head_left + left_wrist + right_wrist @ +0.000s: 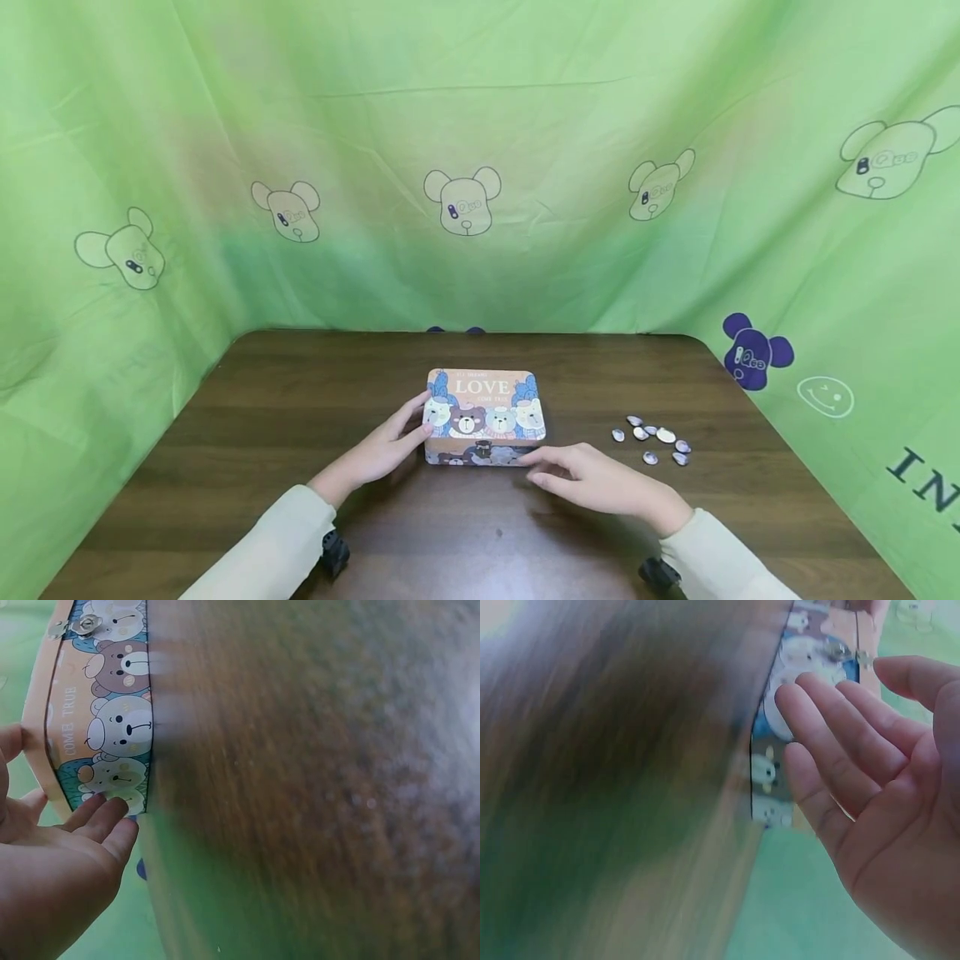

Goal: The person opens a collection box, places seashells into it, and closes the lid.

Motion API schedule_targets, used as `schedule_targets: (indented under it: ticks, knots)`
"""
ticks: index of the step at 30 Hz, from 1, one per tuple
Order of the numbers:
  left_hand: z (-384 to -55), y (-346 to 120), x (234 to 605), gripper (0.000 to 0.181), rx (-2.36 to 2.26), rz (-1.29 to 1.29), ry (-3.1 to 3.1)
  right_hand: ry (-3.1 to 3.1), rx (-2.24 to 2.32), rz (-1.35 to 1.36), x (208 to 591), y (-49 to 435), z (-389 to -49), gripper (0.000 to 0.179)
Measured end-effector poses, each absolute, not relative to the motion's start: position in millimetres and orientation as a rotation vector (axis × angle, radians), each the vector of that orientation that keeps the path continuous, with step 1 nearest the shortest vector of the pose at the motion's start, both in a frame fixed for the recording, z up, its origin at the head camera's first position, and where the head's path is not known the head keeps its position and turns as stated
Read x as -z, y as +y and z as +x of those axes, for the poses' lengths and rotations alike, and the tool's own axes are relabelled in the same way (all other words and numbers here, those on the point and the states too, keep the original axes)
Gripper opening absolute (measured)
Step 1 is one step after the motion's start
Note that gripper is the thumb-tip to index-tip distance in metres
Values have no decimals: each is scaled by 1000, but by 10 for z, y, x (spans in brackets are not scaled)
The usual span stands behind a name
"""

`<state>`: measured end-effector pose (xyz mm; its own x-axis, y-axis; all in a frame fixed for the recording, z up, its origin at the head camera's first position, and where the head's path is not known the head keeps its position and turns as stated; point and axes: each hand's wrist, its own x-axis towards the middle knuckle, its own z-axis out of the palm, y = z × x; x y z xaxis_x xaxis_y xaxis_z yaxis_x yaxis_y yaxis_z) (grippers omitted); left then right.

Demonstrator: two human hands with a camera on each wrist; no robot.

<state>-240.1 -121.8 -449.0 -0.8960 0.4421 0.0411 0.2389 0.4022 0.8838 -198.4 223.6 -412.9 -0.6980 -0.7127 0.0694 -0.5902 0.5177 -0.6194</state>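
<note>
A tin box point(483, 408) printed with bears and the word LOVE sits on the table with its lid down. A small metal latch point(86, 625) shows on its front in the left wrist view. My left hand point(384, 450) rests against the box's left side, fingers loosely extended and the thumb near the front corner. In front of the box's right front corner is my right hand point(588, 479), its fingers spread and holding nothing. Whether those fingertips touch the tin, I cannot tell. In the right wrist view, the fingers point(832, 727) cover part of the front.
Several small purple-and-white shell-like pieces point(665, 435) lie to the right of the box. The brown wooden table point(315, 392) has rounded far corners. A green cloth point(375, 275) with bear-head drawings hangs behind and along the sides.
</note>
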Motion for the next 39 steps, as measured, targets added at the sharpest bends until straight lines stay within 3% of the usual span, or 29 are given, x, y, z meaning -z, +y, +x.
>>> schedule_targets:
  ticks: [24, 39]
  knots:
    - [-2390, -1209, 4463, 69, -1502, 590, 2450, 2394, 983, -1074, 4255, 1936, -2065, 47]
    - [-2392, -1201, 4510, 68, -1513, 631, 2480, 2254, 1150, -928, 4270, 1776, -2086, 33]
